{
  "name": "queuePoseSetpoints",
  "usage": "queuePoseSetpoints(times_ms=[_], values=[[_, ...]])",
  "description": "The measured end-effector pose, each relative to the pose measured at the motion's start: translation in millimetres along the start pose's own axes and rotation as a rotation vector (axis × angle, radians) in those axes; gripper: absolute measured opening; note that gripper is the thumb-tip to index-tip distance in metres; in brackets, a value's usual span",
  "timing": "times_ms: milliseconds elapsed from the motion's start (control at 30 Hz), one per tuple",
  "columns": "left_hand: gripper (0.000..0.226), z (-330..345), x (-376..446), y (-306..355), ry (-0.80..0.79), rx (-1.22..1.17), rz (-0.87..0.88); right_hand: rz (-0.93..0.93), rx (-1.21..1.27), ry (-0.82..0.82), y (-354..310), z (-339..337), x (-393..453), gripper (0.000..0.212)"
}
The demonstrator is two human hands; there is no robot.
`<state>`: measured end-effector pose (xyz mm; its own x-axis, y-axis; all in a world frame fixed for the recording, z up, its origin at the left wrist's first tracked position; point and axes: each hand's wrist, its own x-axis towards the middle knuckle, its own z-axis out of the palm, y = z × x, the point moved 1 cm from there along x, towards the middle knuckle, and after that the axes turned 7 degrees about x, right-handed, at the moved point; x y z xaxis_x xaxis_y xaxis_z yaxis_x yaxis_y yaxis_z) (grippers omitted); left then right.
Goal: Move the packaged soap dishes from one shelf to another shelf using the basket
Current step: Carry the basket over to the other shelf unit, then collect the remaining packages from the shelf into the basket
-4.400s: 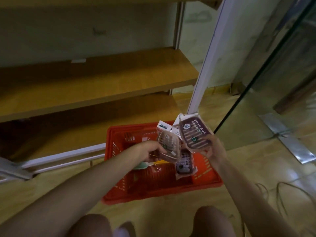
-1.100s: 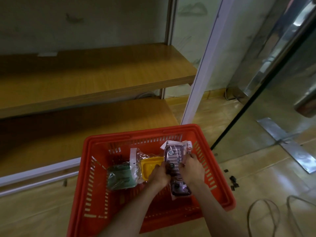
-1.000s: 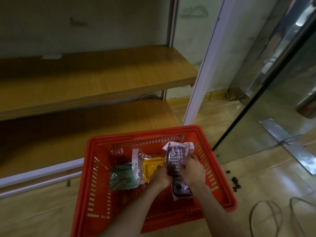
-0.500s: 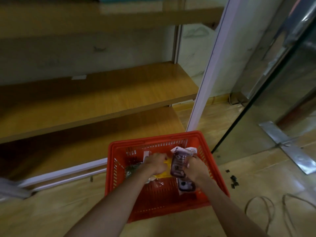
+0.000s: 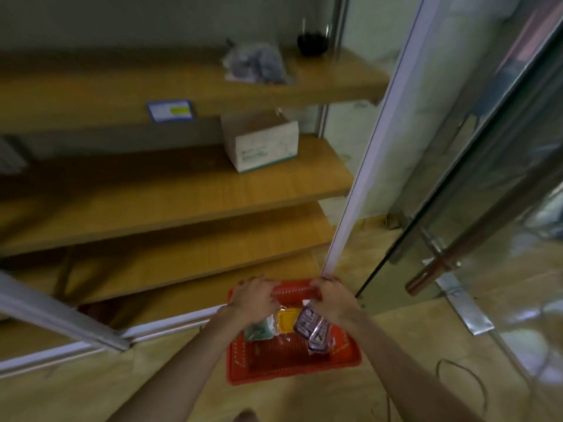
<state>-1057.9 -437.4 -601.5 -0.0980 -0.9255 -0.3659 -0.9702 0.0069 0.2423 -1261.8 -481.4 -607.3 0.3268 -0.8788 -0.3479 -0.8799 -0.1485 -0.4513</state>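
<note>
Both hands, left (image 5: 254, 296) and right (image 5: 330, 300), are curled over the far rim of the red basket (image 5: 292, 365) on the floor, soap dishes (image 5: 312, 327) loose inside. Lifted by one edge (my guess), it could tip and spill them.

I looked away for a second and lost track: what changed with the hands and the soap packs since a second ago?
Both hands let go of the purple soap pack and moved up to the far rim of the red basket: the left hand and right hand now grip it. The purple, yellow and green packs stayed inside the basket.
</note>
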Motion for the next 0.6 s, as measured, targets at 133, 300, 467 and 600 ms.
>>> queuePoseSetpoints(times_ms=[133, 300, 467, 600], values=[[0.048, -90.2, -69.6, 2.5, 0.106, 0.036, -0.055, -0.113, -0.041, 0.012, -71.0, -72.7, -40.9, 0.038], [0.052, -188.7, -141.0, -4.1, 0.204, 0.050, -0.135, -0.235, -0.078, 0.021, -154.4, -151.2, -74.6, 0.044], [0.052, -268.5, -200.5, -7.1, 0.295, 0.078, -0.200, -0.358, -0.080, 0.032, -228.7, -209.4, -103.7, 0.040], [0.051, -321.7, -242.0, -11.6, 0.392, 0.114, -0.229, -0.465, -0.081, 0.060, -282.0, -247.6, -124.7, 0.038]])
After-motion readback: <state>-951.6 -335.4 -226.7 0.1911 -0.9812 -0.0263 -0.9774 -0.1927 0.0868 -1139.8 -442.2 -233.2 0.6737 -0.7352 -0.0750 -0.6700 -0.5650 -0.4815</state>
